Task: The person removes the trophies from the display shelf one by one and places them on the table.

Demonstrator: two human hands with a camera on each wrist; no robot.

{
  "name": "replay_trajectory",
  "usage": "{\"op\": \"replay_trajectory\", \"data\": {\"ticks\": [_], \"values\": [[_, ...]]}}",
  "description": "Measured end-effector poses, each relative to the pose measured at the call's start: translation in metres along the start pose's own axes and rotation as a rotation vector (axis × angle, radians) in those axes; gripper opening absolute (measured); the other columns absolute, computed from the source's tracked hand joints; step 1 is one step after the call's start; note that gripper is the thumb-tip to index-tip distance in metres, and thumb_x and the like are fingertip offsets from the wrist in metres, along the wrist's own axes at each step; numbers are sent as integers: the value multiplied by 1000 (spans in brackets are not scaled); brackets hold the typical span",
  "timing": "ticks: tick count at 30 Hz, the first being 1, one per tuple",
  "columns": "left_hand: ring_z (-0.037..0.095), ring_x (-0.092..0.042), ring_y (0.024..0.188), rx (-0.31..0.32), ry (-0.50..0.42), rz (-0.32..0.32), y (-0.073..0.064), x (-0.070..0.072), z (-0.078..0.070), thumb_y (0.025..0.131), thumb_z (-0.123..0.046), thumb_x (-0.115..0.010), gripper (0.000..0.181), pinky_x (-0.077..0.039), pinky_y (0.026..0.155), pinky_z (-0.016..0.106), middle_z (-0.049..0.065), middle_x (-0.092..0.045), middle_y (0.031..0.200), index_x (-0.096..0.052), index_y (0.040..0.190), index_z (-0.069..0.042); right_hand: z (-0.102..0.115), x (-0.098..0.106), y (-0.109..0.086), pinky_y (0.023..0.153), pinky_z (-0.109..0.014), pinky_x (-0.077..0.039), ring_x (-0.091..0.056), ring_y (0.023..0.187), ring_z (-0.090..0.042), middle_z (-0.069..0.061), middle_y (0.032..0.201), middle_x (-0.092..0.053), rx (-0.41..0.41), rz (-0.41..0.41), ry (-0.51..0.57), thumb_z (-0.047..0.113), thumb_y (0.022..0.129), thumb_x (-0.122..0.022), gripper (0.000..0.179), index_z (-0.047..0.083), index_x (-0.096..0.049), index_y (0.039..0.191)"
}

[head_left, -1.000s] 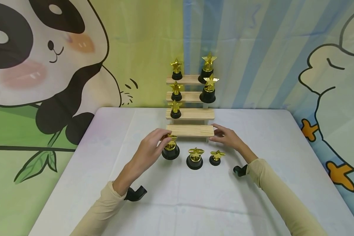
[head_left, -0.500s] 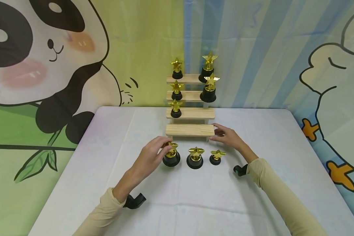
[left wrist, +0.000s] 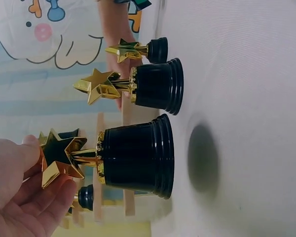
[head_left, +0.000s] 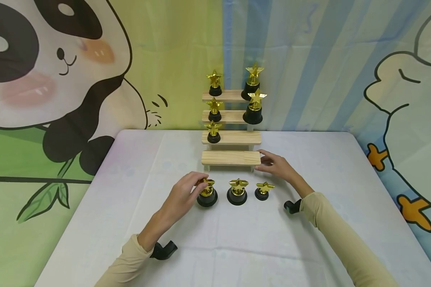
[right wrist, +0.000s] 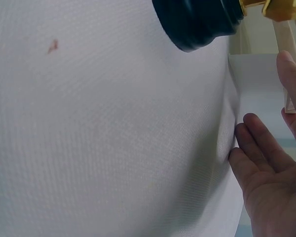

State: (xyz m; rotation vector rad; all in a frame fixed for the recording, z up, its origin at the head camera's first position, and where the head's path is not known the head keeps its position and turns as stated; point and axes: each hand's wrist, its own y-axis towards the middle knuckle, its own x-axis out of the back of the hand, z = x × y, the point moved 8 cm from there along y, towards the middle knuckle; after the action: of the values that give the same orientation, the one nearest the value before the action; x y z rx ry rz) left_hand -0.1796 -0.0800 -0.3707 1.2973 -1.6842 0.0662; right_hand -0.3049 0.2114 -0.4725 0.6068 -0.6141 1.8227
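My left hand (head_left: 181,195) pinches the gold star of a large trophy (head_left: 207,199) with a black base. In the left wrist view the trophy's base (left wrist: 133,158) hangs over the white cloth, its round shadow apart from it. To its right stand a medium star trophy (head_left: 237,196) and a small one (head_left: 262,193), making a row in front of the tiered wooden stand (head_left: 231,158). At the right end of the lowest shelf, my right hand (head_left: 276,165) holds the board between thumb and index finger; the right wrist view shows its other fingers extended.
Small star trophies (head_left: 213,135) stand at the left of the upper three shelves. Larger trophies (head_left: 253,113) are at the right of the top two. A patterned backdrop (head_left: 179,59) rises behind the white-covered table (head_left: 309,159). Black wrist devices (head_left: 164,251) jut out below both hands.
My left hand has drawn the large trophy toward me and away from the lowest shelf, roughly level with the other two trophies. My right hand has stayed at the shelf's end.
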Motion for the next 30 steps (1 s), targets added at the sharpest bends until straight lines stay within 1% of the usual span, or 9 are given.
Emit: {"op": "replay_trajectory", "data": {"ticks": [7, 17, 23, 30], "values": [[11, -63, 95, 8, 7, -9, -4, -3, 4, 93, -14, -64, 24, -55, 80, 28, 4, -67, 107, -65, 115, -5, 2, 0, -1, 104, -52, -45, -57, 122, -37, -22, 131, -59, 4, 5, 1, 40, 87, -71, 75, 16, -37, 150], [11, -63, 95, 26, 2, -2, -4, -7, 10, 94, -14, -64, 23, -55, 80, 28, 5, -67, 107, -65, 115, -5, 1, -1, -1, 103, -52, -46, -58, 122, -37, -22, 132, -59, 3, 1, -7, 44, 86, -71, 76, 17, -37, 149], [11, -63, 94, 42, -2, 0, -6, -11, 12, 93, -14, -65, 24, -56, 80, 28, 4, -67, 106, -65, 115, -4, 2, -2, -1, 104, -52, -46, -57, 122, -38, -23, 132, -58, 9, 3, -13, 42, 88, -70, 76, 15, -36, 150], [11, -63, 95, 50, -9, -4, -7, -16, 14, 92, -13, -66, 25, -56, 80, 28, 4, -67, 106, -65, 115, -4, 3, 1, -2, 105, -51, -45, -57, 122, -38, -23, 131, -59, 10, -16, -26, 40, 87, -71, 77, 13, -35, 150]]}}
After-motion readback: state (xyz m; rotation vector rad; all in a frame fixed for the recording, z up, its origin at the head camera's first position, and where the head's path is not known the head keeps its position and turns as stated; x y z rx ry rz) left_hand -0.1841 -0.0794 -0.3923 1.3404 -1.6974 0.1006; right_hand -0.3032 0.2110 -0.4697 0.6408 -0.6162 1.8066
